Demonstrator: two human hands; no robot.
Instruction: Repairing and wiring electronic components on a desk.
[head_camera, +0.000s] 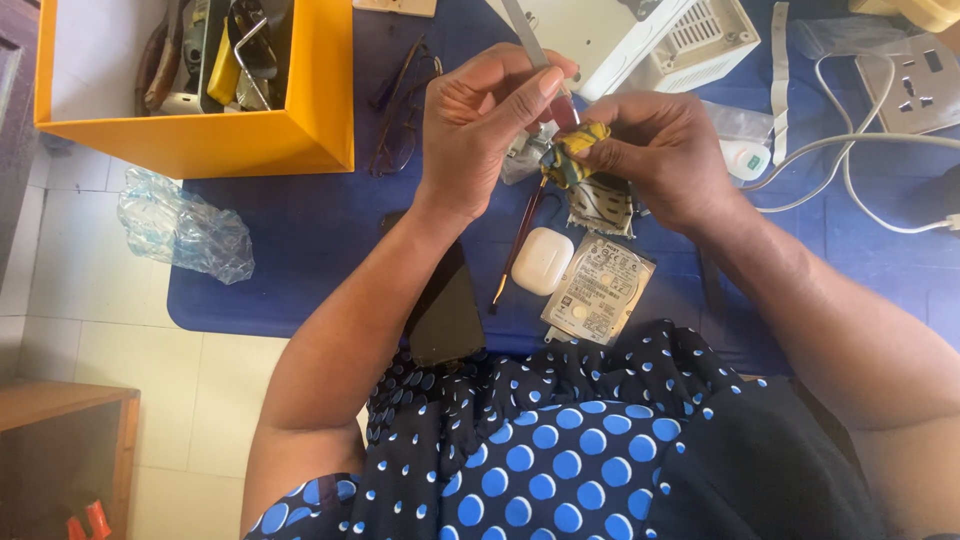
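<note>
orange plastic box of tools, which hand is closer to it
Left. The left hand, gripping a thin metal tool, sits just right of the orange plastic box; the right hand is farther right, beyond it.

Blue table (300, 230), yellow box (250, 130) at its corner, beside it glasses (400, 120), black phone (445, 310), white earbud case (542, 261), hard drive (598, 290)

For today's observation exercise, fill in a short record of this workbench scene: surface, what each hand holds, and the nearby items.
surface: blue table
left hand: pinches a thin metal tool
right hand: grips a yellow-patterned cloth bundle
below hands: white earbud case, bare hard drive, dark phone
far left: orange box of tools
right: white cable
</note>
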